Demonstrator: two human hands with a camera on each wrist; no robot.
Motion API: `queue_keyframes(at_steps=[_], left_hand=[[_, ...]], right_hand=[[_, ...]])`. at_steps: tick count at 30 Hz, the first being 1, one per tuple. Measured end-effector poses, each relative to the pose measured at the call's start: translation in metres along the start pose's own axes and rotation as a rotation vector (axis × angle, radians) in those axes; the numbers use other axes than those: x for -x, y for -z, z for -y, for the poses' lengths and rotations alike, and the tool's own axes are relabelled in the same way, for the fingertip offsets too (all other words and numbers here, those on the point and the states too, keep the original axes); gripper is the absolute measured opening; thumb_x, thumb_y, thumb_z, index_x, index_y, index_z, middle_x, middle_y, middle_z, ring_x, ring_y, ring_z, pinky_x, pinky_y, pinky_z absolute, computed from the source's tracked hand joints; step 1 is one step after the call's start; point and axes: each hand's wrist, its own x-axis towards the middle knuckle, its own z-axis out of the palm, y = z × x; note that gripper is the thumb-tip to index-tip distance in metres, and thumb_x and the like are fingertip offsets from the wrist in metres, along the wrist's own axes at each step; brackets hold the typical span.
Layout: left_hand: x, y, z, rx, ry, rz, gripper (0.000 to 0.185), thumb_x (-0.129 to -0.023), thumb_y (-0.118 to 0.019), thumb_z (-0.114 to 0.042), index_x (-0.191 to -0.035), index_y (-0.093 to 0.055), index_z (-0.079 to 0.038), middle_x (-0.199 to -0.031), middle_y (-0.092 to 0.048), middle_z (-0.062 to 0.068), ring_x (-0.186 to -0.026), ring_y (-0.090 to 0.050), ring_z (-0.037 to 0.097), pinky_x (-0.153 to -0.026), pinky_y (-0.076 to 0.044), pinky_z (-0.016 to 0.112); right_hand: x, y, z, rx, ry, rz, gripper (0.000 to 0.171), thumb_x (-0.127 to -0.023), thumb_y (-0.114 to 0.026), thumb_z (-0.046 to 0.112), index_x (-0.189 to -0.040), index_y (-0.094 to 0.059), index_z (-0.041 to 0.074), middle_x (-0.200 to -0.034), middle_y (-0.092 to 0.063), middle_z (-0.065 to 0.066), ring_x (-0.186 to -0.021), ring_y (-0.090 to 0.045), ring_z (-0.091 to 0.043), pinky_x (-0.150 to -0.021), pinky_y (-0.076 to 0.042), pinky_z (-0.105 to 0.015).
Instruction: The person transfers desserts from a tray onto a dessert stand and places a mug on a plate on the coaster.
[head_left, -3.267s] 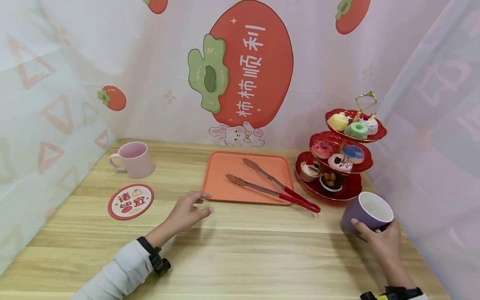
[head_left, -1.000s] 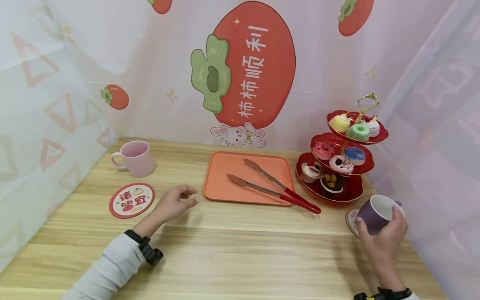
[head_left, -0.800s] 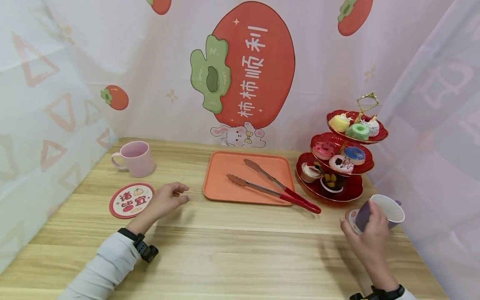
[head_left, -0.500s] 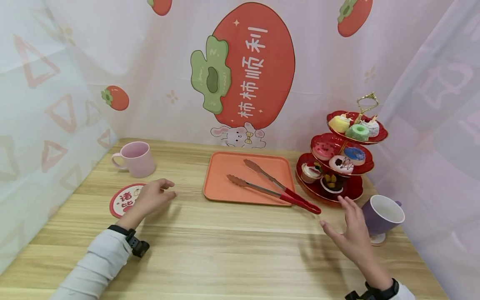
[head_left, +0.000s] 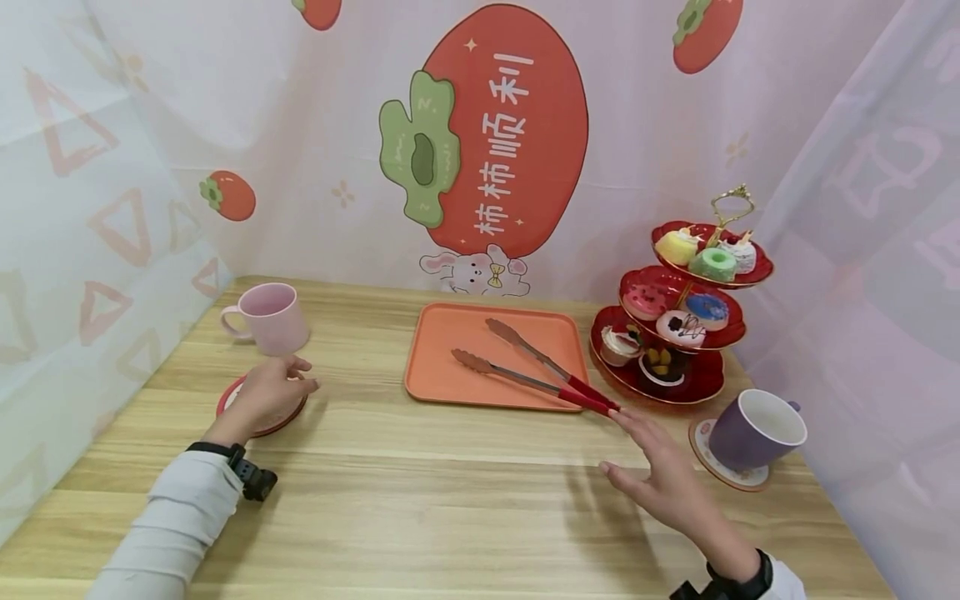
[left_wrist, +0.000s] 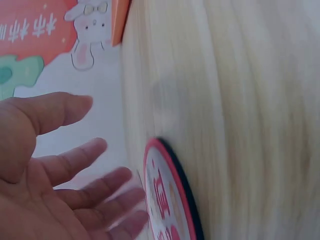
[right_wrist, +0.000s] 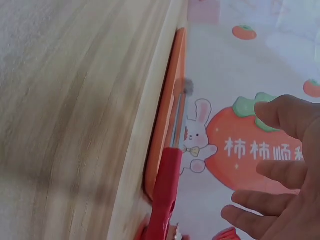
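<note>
A light wooden table [head_left: 465,500] fills most of the head view, boxed in by a pale curtain backdrop with a big persimmon print [head_left: 498,125] on it. Over on the right, a red three-tier dessert stand [head_left: 678,379] is loaded with little cakes and donuts. An orange tray [head_left: 457,375] is laid flat in the middle, and a pair of red-handled tongs [head_left: 536,371] is rested across it, with the handle end hanging off the tray's near right corner onto the table.

The right hand [head_left: 663,479] is held open just past that handle end, fingers stretched out and fairly wide, nothing gripped. From the right wrist view the fingers [right_wrist: 280,170] are seen spread and close to the red handle [right_wrist: 165,195], but contact can't be made out.

A purple mug [head_left: 753,433] is parked on a round white coaster [head_left: 742,479] at the right edge, just beside the stand and near the right hand, untouched. A pink mug [head_left: 270,317] is set far left toward the back.

The left hand [head_left: 266,396] is laid over a red-rimmed round coaster [head_left: 288,417] just in front of the pink mug. Its fingers are relaxed and loosely open; in the left wrist view they [left_wrist: 75,160] are seen right over the coaster [left_wrist: 167,195], but whether it's actually being pressed can't be told.
</note>
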Motion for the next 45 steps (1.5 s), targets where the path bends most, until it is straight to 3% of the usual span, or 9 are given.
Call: queue_keyframes(at_steps=[6, 14, 21, 25, 39, 45], left_hand=[[-0.002, 0.008, 0.014, -0.049, 0.048, 0.086, 0.049, -0.082, -0.065, -0.025, -0.113, -0.053, 0.011, -0.105, -0.056, 0.028, -0.089, -0.052, 0.036, -0.072, -0.043, 0.043], [-0.003, 0.015, 0.025, -0.205, 0.129, 0.119, 0.057, -0.078, -0.066, -0.029, -0.113, -0.052, 0.013, -0.108, -0.05, 0.035, -0.097, -0.042, 0.05, -0.076, -0.038, 0.056], [-0.003, 0.02, 0.035, -0.171, 0.238, 0.154, 0.066, -0.078, -0.068, -0.03, -0.117, -0.043, 0.017, -0.102, -0.043, 0.037, -0.094, -0.033, 0.053, -0.073, -0.034, 0.053], [-0.001, 0.02, 0.035, -0.148, 0.264, 0.131, 0.069, -0.077, -0.069, -0.029, -0.118, -0.039, 0.018, -0.1, -0.043, 0.036, -0.092, -0.034, 0.053, -0.072, -0.036, 0.052], [-0.002, 0.021, 0.036, -0.139, 0.305, 0.066, 0.071, -0.073, -0.072, -0.027, -0.12, -0.04, 0.016, -0.102, -0.038, 0.041, -0.091, -0.034, 0.052, -0.066, -0.04, 0.051], [-0.006, 0.023, 0.037, -0.155, 0.373, -0.04, 0.059, -0.08, -0.062, -0.016, -0.124, -0.039, 0.015, -0.108, -0.04, 0.038, -0.09, -0.039, 0.046, -0.065, -0.041, 0.05]], right_hand=[[-0.003, -0.004, 0.008, 0.043, 0.071, 0.116, 0.064, -0.071, -0.08, 0.018, -0.127, -0.054, 0.004, -0.127, -0.049, -0.024, -0.113, -0.048, -0.042, -0.082, -0.04, -0.062], [-0.002, -0.008, 0.018, 0.165, 0.151, 0.269, 0.066, -0.069, -0.082, 0.028, -0.125, -0.056, 0.006, -0.127, -0.048, -0.023, -0.115, -0.045, -0.042, -0.085, -0.039, -0.061], [-0.003, -0.015, 0.026, 0.135, 0.136, 0.376, 0.065, -0.071, -0.08, 0.03, -0.127, -0.055, 0.007, -0.13, -0.045, -0.025, -0.118, -0.043, -0.042, -0.089, -0.036, -0.061], [-0.004, -0.019, 0.029, 0.121, 0.124, 0.414, 0.065, -0.072, -0.079, 0.03, -0.127, -0.054, 0.007, -0.131, -0.044, -0.026, -0.119, -0.042, -0.042, -0.09, -0.035, -0.06], [-0.005, -0.023, 0.03, 0.116, 0.125, 0.416, 0.065, -0.074, -0.078, 0.033, -0.128, -0.053, 0.006, -0.13, -0.044, -0.027, -0.118, -0.042, -0.043, -0.089, -0.037, -0.059], [-0.004, -0.024, 0.028, 0.108, 0.125, 0.414, 0.065, -0.074, -0.078, 0.032, -0.128, -0.053, 0.005, -0.13, -0.044, -0.027, -0.117, -0.043, -0.043, -0.088, -0.038, -0.059]])
